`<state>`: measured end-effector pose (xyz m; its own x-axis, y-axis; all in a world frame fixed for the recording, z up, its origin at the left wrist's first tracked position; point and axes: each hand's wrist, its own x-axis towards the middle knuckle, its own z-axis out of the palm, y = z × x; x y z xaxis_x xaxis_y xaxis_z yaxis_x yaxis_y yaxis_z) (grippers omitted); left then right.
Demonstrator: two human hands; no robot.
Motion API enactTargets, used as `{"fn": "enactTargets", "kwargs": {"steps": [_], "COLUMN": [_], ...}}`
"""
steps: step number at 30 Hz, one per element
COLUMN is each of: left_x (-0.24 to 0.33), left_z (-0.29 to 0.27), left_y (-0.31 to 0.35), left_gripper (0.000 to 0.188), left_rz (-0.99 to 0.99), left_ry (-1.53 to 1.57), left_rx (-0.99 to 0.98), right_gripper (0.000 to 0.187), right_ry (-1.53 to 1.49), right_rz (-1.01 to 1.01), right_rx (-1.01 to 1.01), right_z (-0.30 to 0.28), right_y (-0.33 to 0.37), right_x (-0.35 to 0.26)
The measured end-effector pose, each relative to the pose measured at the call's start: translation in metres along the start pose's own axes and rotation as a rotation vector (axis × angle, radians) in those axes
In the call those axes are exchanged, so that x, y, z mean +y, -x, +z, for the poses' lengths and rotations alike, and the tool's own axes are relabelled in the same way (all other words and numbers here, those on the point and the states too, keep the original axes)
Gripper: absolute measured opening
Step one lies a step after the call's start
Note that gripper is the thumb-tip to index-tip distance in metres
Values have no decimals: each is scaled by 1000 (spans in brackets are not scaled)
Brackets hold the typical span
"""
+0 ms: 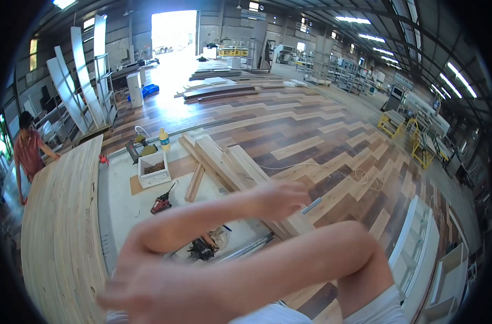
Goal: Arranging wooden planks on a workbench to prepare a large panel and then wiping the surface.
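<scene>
My forearms cross in front of me. My left hand (281, 200) reaches to the right above the ends of several wooden boards (224, 159), its fingers bent and blurred. A short grey metal bar (312, 206) shows beside its fingertips; whether the hand touches it I cannot tell. Lower down, my right hand (154, 291) lies across to the left, by my left elbow, smeared by motion. Beyond the arms, a red and black power drill (161, 203) rests on the pale worktable (132, 208). A dark tool (202, 248) is partly hidden between my forearms.
A white box of small brown pieces (153, 169), a yellow bottle (164, 139) and an olive-coloured tool (143, 147) stand farther back. A large laminated wood panel (62, 210) fills the left; a person in a red shirt (29, 154) touches it. White frames (413, 251) lie at right.
</scene>
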<state>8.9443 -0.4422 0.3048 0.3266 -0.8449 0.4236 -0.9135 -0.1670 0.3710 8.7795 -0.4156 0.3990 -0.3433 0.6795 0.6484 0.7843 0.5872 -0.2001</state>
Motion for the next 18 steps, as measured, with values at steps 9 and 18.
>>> {"fn": "enactTargets", "kwargs": {"steps": [9,18], "left_x": [-8,54], "left_z": [-99,-100], "left_y": [45,42], "left_gripper": [20,17], "left_rz": [-139,-41], "left_ry": [-749,-204], "left_rx": [-391,192], "right_gripper": [77,17], "right_ry": [-497,-532], "right_rz": [-308,12], "right_rx": [-298,-72], "right_z": [83,31], "right_y": [-18,82], "right_x": [-50,27]}}
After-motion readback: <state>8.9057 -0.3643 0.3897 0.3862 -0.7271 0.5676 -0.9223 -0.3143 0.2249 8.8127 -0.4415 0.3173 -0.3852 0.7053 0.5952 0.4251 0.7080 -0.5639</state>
